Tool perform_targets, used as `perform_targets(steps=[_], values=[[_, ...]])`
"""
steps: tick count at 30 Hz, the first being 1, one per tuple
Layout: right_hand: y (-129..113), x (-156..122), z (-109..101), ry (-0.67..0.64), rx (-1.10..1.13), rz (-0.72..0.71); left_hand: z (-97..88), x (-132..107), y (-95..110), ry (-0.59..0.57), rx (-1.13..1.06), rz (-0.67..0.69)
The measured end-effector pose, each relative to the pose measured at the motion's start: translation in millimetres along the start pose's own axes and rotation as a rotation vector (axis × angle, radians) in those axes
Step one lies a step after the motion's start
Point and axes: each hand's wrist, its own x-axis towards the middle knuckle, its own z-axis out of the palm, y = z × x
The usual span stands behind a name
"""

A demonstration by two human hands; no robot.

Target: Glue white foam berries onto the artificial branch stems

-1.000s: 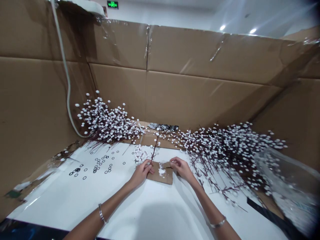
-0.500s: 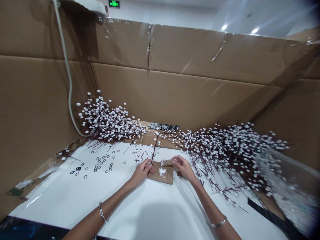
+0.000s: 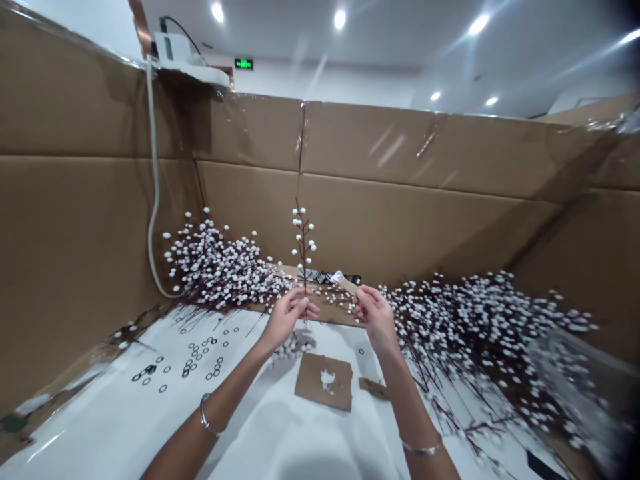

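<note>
Sprig of white berries (image 3: 303, 243) stands upright, its thin dark stem pinched at the base between the thumb and fingers of the left hand (image 3: 287, 319). It has just come up off the cardboard square (image 3: 324, 381) and now rises clear of the white board (image 3: 100, 400), above its far edge and in front of the cardboard back wall (image 3: 370, 230). The right hand (image 3: 377, 319) hangs just beside the sprig, empty, its fingers apart and loosely curved, not touching the stem.

The cardboard square lies bare near the middle of the board, with a white fluffy dab on it and a small cardboard scrap (image 3: 373, 388) just to its right. Directly behind it, a small cluster of loose white berries (image 3: 290, 347) sits below the left hand. Black rubber rings (image 3: 200, 357) lie scattered towards the board's left edge.

Heaps of berry branches fill both sides: a smaller heap (image 3: 220, 267) at the back left corner, a larger one (image 3: 485, 327) along the right edge. A clear plastic bag (image 3: 565, 360) lies at the far right, blurred, so what it holds cannot be told.
</note>
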Motion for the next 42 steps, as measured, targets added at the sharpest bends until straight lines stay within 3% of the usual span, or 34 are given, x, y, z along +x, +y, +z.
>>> perform_targets(steps=[6,15,42], values=[[-38,-14,34,0.090,0.174,-0.215,4.0,4,38,0.036,0.020,0.074],[-40,-26,51,0.126,-0.043,-0.392,2.0,-1,52,-0.026,0.056,0.071],[-39,-21,53,0.099,-0.111,-0.402,2.4,0,53,-0.047,0.128,0.062]])
